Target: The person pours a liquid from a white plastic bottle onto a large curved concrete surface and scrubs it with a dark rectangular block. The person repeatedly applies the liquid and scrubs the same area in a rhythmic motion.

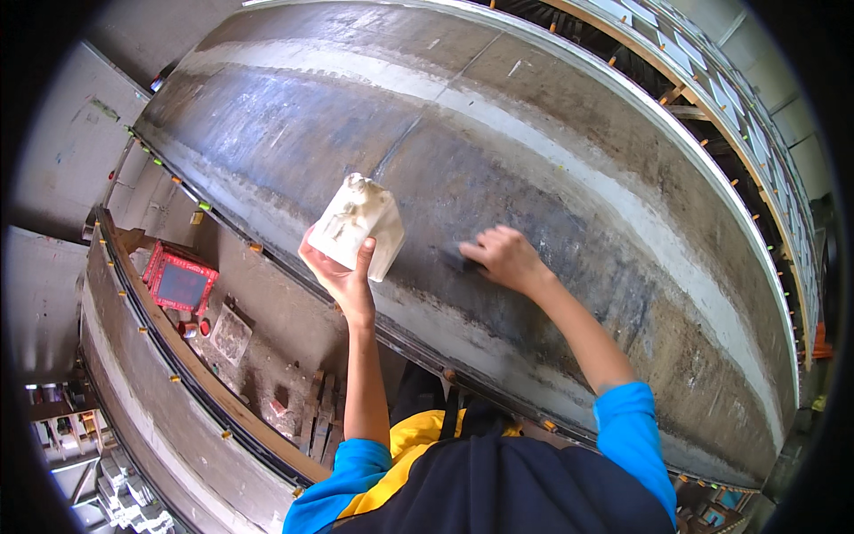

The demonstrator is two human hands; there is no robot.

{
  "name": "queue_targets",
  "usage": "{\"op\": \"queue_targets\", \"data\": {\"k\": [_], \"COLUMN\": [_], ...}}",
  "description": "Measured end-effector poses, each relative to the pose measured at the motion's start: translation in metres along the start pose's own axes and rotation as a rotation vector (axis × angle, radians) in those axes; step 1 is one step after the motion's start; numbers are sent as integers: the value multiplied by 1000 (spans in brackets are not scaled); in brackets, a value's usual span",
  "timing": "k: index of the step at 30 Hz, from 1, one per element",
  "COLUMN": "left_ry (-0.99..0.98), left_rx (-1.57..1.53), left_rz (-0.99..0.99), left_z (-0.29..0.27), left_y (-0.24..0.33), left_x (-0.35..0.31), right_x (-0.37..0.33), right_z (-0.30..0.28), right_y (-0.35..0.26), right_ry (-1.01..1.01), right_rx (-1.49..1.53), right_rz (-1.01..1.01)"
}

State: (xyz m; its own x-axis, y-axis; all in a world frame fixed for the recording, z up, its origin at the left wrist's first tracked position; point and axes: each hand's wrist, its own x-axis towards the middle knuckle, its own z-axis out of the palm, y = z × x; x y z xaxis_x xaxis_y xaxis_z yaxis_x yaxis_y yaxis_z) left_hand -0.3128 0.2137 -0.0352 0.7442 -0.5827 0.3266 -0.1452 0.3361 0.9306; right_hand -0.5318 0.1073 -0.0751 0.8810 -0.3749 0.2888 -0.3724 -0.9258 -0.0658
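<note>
My left hand (345, 289) grips a whitish, squared container (378, 227) with brownish smears, which looks like a cut-off plastic jug. It is held up above the near edge of a long curved hull-like surface (498, 191). My right hand (509, 258) is closed around a small dark piece (454, 256), pressed to or just over the same surface. Motion blurs that piece, so its kind does not show. Dark grey streaks and brown patches cover the surface around it, and a pale band (569, 200) runs along its length.
A second curved shell (169, 392) with a wooden rim lies at the lower left. Between the two, a red-framed box (181, 278), a pale board (232, 335) and wooden slats (320, 409) are on the floor. Small coloured clips (256, 248) line the hull's near edge.
</note>
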Motion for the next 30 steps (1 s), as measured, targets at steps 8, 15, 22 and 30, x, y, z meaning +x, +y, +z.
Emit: {"op": "queue_targets", "data": {"k": [8,15,22,30], "left_ry": [83,-64,-73,-138], "left_rx": [-35,-155,-116,-115], "left_rz": [57,22,11,10], "left_z": [8,55,61,72], "left_y": [28,41,41,46], "left_x": [-86,-156,-182,-184], "right_x": [-179,-205,-244,-213], "right_z": [-80,-76,-66,-79], "right_y": [-51,51,-64,9], "right_ry": [-274,114,-39,-16], "right_rx": [226,-177,-107,-144], "right_rz": [-14,365,114,321]}}
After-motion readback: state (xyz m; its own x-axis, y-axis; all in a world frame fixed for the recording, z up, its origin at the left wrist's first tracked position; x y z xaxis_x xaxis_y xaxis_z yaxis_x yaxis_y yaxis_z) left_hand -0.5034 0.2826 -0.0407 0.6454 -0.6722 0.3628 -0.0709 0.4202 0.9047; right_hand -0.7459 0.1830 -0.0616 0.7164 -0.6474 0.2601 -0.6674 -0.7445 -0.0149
